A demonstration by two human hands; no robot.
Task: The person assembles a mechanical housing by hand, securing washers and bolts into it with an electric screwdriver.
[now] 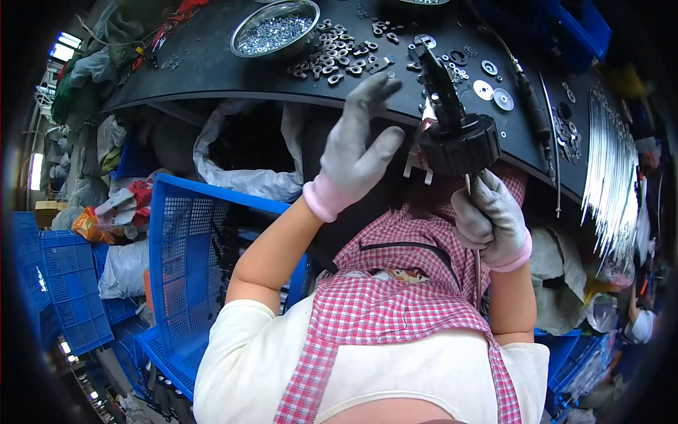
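Note:
My right hand point(494, 222), in a grey-white glove with a pink cuff, is closed around a thin metal rod point(478, 272). At the rod's upper end sits a black ribbed round knob point(459, 150), with a long black toothed-looking piece point(441, 88) rising from it towards the table. My left hand point(357, 145), gloved alike, is held up to the left of the black piece, apart from it. Its fingers are spread, with nothing in them. Small metal links point(335, 53) lie in a loose pile on the table beyond my left hand.
A metal bowl point(307, 10) of small fasteners stands on the dark table point(205, 85). Washers point(503, 99) and a black hand tool point(531, 106) lie to the right, near a bundle of thin rods point(611, 169). A blue crate point(187, 265) stands at my left, another blue bin point(575, 32) at far right.

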